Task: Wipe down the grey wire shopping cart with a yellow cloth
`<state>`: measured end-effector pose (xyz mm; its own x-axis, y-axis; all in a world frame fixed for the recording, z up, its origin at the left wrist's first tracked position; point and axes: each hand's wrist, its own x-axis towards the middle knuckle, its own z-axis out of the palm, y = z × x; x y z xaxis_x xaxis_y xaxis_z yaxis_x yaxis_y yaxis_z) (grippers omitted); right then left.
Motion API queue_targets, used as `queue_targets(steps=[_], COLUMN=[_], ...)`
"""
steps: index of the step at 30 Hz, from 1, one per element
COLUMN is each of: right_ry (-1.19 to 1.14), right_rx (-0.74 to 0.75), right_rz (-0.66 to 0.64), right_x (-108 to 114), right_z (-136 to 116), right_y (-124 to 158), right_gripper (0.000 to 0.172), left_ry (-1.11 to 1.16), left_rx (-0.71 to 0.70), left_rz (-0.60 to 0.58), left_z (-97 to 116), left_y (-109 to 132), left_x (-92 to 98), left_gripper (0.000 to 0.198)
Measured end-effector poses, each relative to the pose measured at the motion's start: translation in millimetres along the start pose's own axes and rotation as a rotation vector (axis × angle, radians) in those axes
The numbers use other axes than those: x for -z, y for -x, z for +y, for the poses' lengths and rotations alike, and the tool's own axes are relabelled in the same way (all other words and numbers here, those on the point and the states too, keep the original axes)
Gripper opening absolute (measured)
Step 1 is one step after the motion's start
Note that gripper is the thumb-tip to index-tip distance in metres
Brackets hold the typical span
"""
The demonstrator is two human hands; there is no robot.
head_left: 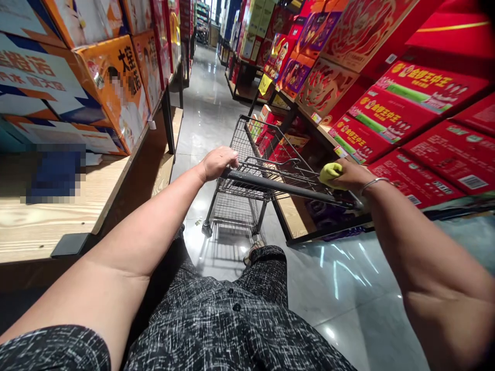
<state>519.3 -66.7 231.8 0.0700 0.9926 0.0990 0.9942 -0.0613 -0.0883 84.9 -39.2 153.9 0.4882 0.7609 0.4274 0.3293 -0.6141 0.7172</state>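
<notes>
A metal wire shopping cart [240, 139] stands in front of me, its dark handle [282, 186] running across toward my right. My left hand [218, 162] is closed around the handle's left end. Above the right part of that handle, my right hand [351, 176] grips a crumpled yellow-green cloth [328, 175]. Whether the cloth touches the handle I cannot tell. A bracelet circles my right wrist. Only wire mesh shows inside the cart, with no goods visible in it.
Orange and white cartons [116, 93] are stacked on a wooden shelf [50, 226] at left. Red boxes [410, 118] fill the right-hand display, whose lower shelf edge runs close beside the cart. A grey tiled aisle [204, 77] leads away between the displays.
</notes>
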Motion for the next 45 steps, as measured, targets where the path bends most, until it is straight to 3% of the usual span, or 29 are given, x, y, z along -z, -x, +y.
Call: queue_targets(steps=[2,4,7,13,17,20,23,26,30,34,38,41,45], right_ry=[0.044,0.112,0.154,0.006,-0.048,-0.035,0.025,0.097,0.161,0.067,-0.166,-0.319,-0.499], right_rx=[-0.046,-0.091,-0.092,0.133,0.321,0.375,0.331,0.182,-0.083,-0.297,-0.192,-0.069,0.431], right_rz=[-0.034,-0.069,-0.02,0.024,0.074,0.085,0.126,0.146,0.225,0.339,0.258,0.394,0.596], right_x=[-6.6,-13.6,-20.2,-28.2,-35.1,-35.5,-29.1,-16.9,-5.1,-14.8,-28.9,-28.4,-33.7], right_z=[-24.5,-58.2,-113.4,-218.4,-259.9,-254.9,-221.5,-170.0,-97.6,-61.9,-79.3,-114.4,-185.0], right_y=[12.1,21.5,30.4,31.6,16.9,13.0,23.8,40.6,50.2,36.9,24.1,36.6,77.9], right_gripper=[0.036,0.039,0.044,0.041,0.035,0.037,0.038,0.035,0.032,0.04,0.038,0.039,0.044], left_ry=[-0.042,-0.07,-0.083,-0.04,-0.08,-0.112,-0.157,-0.157,0.071,0.213,0.263,0.303,0.301], left_rx=[0.033,0.084,0.158,0.154,0.164,0.172,0.173,0.189,0.172,0.143,0.15,0.142,0.138], left_rz=[-0.024,-0.034,-0.057,-0.063,-0.001,-0.001,-0.025,-0.015,0.004,0.03,0.046,0.077,0.096], left_z=[0.6,0.8,0.8,-0.4,-2.6,-3.5,-4.3,-7.7,-15.9,-19.1,-15.3,-13.3,-16.5], left_y=[-0.2,-0.4,-0.6,0.3,2.8,5.1,6.2,6.1,5.4,5.0,7.8,11.0,8.7], left_x=[-0.9,-2.4,-5.2,-10.3,-10.9,-7.9,-4.1,-2.3,-3.9,-6.5,-7.7,-7.5,-10.3], left_gripper=[0.039,0.062,0.085,0.091,0.089,0.088,0.09,0.091,0.089,0.08,0.064,0.061,0.065])
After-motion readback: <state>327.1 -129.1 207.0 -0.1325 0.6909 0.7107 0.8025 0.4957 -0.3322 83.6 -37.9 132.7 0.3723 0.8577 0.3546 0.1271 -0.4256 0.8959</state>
